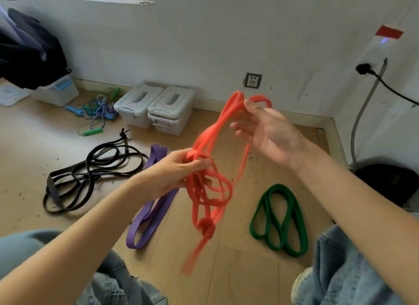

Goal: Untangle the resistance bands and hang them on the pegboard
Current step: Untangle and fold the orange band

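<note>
The person is holding a tangled red band in the air above the floor, between the knees. The left hand is pinching a knotted bunch of the band, fingers curled round it; the fingertips are partly hidden among the loops. The right hand is raised higher, thumb and fingers curling round the upper loop of the band, palm facing the camera. Motion blur is softening this hand, so the exact finger contact is hard to make out. A second knot is hanging low on the band, and the tail below it is blurring out.

Three other bands are lying on the floor. A purple band is lying folded flat, its middle hidden behind the left forearm. A green band is lying in loops to the right, apart from the rest. A black band is lying in a loose tangle to the left.

Two lidded white boxes are sitting side by side near the wall. A heap of skipping ropes is lying just left of them; their strands cannot be told apart. A dark bag is being cut off by the left edge. A pegboard is not identifiable.
</note>
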The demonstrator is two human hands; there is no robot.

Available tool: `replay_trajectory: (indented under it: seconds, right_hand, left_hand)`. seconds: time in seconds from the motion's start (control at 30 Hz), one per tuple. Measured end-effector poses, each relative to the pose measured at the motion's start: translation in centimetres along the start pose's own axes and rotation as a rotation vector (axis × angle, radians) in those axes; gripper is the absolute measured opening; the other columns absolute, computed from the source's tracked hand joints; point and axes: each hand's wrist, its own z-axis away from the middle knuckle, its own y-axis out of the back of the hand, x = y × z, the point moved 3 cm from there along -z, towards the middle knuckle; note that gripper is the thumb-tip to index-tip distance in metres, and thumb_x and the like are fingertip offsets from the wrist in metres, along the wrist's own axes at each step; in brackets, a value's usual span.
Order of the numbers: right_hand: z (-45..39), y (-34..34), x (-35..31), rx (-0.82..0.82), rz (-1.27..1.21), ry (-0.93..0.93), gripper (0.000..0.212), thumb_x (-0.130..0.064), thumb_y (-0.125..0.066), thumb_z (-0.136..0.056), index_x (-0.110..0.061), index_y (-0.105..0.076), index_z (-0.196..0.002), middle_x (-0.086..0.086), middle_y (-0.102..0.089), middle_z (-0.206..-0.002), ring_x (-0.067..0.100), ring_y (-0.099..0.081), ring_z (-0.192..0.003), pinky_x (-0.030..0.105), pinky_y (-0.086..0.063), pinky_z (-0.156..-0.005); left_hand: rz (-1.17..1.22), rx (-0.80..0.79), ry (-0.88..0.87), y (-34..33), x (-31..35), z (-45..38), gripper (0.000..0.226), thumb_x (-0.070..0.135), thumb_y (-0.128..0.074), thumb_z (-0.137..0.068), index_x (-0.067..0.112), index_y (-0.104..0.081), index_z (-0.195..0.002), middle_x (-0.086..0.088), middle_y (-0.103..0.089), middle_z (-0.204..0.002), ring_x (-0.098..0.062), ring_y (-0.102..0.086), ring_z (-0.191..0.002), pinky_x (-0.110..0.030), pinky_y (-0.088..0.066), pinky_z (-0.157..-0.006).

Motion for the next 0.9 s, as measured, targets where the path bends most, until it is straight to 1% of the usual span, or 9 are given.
replay_trajectory:
  seconds: [0.13, 0.23, 0.33, 0.47, 0.53, 0.67, 0.73, 0.8, 0.9]
  right_hand:
    - [2.0, -0.4, 3.8, -0.28, 0.632, -0.321, 0.043, -0.051, -0.055, -0.08, -0.025, -0.056, -0.113, 0.002, -0.062, -0.119, 0.018, -0.063, -0.106, 0.033, -0.052, -0.091]
    - [2.6, -1.8, 5.8, -0.312, 0.754, -0.288, 0.037, -0.034, -0.064, -0.086, -0.014, -0.059, -0.116, 0.006, -0.068, -0.111, 0.017, -0.067, -0.097, 0.032, -0.052, -0.086]
    - [2.3, -1.7, 5.5, -0.229, 0.857, -0.163, 0.023, -0.022, -0.063, -0.088, -0.004, -0.065, -0.102, 0.015, -0.071, -0.095, 0.023, -0.065, -0.073, 0.03, -0.052, -0.061]
    - [2.0, 0.2, 4.0, -0.061, 0.679, -0.279, 0.027, -0.028, -0.052, -0.095, -0.006, -0.068, -0.1, 0.007, -0.071, -0.092, 0.02, -0.07, -0.075, 0.03, -0.059, -0.068]
    - [1.9, 0.6, 3.7, 0.018, 0.608, -0.321, 0.031, -0.028, -0.044, -0.098, -0.006, -0.065, -0.107, 0.01, -0.068, -0.104, 0.024, -0.071, -0.084, 0.035, -0.06, -0.072]
    - [1.5, 0.2, 3.5, -0.009, 1.015, -0.13, 0.048, -0.048, -0.051, -0.089, -0.017, -0.052, -0.126, -0.008, -0.053, -0.125, 0.014, -0.057, -0.109, 0.036, -0.052, -0.091]
    - [1.5, -0.8, 2.9, -0.124, 0.771, -0.063, 0.053, -0.058, -0.049, -0.082, -0.018, -0.058, -0.116, -0.005, -0.063, -0.118, 0.012, -0.06, -0.108, 0.036, -0.047, -0.097]
    - [1.6, -1.7, 2.7, -0.223, 0.532, -0.089, 0.058, -0.066, -0.045, -0.078, -0.019, -0.06, -0.109, -0.003, -0.07, -0.108, 0.013, -0.064, -0.103, 0.033, -0.05, -0.094]
    - [1.5, -1.6, 3.3, -0.157, 0.67, -0.005, 0.043, -0.045, -0.068, -0.077, -0.017, -0.058, -0.108, 0.0, -0.071, -0.098, 0.011, -0.069, -0.088, 0.024, -0.055, -0.078]
  left_hand:
    - [0.225, 0.144, -0.041, 0.8, 1.3, 0.1, 0.033, 0.032, -0.068, -0.07, 0.008, -0.064, -0.093, -0.014, -0.071, -0.078, -0.022, -0.07, -0.067, -0.027, -0.056, -0.054]
    - [0.327, 0.19, -0.045, 0.3, 2.6, -0.1, 0.042, 0.039, -0.066, -0.073, 0.005, -0.063, -0.097, -0.016, -0.071, -0.087, -0.023, -0.07, -0.073, -0.031, -0.058, -0.062]
    - [0.357, 0.186, -0.081, 0.3, 3.8, -0.2, 0.042, 0.046, -0.053, -0.084, 0.012, -0.064, -0.105, -0.01, -0.071, -0.1, -0.025, -0.068, -0.088, -0.041, -0.056, -0.083]
    - [0.403, 0.355, -0.082, 1.9, 4.1, 0.0, 0.032, 0.029, -0.039, -0.099, 0.007, -0.062, -0.103, -0.008, -0.068, -0.088, -0.021, -0.065, -0.085, -0.045, -0.042, -0.102]
    - [0.427, 0.34, -0.067, 1.8, 4.0, 0.2, 0.031, 0.026, -0.038, -0.099, 0.007, -0.063, -0.101, -0.006, -0.071, -0.083, -0.018, -0.068, -0.08, -0.04, -0.048, -0.094]
    - [0.41, 0.352, -0.149, 1.4, 4.9, 0.4, 0.024, 0.023, -0.044, -0.097, 0.011, -0.065, -0.101, -0.003, -0.074, -0.095, -0.015, -0.07, -0.089, -0.028, -0.058, -0.068]
    - [0.451, 0.3, -0.179, 0.8, 5.5, 0.6, 0.023, 0.024, -0.051, -0.09, 0.011, -0.064, -0.104, -0.005, -0.073, -0.101, -0.018, -0.069, -0.095, -0.031, -0.058, -0.068]
    - [0.476, 0.241, -0.207, 0.2, 6.1, 0.6, 0.026, 0.025, -0.047, -0.091, 0.011, -0.061, -0.109, -0.007, -0.071, -0.106, -0.019, -0.067, -0.1, -0.035, -0.058, -0.076]
    - [0.517, 0.184, -0.258, -0.1, 6.9, 0.6, 0.03, 0.024, -0.036, -0.099, 0.008, -0.059, -0.11, -0.008, -0.071, -0.106, -0.021, -0.067, -0.1, -0.033, -0.056, -0.082]
